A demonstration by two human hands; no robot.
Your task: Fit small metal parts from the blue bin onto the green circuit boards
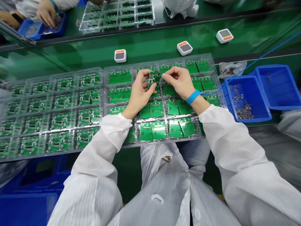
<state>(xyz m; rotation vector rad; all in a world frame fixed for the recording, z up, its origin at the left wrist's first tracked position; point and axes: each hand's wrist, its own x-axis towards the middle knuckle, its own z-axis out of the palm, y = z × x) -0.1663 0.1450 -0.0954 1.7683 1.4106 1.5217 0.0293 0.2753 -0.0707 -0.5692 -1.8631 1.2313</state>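
The left hand (140, 91) and right hand (178, 82) pinch a small green circuit board (154, 77) from both sides, just above the clear plastic tray (207, 56).

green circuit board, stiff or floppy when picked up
The green circuit board is probably stiff: it looks flat held between the left hand and right hand. It looks thin, so likely light. Its small surface parts may be fragile.

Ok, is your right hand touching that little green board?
Touching: the head view shows the right hand pinching the edge of the board with its fingertips.
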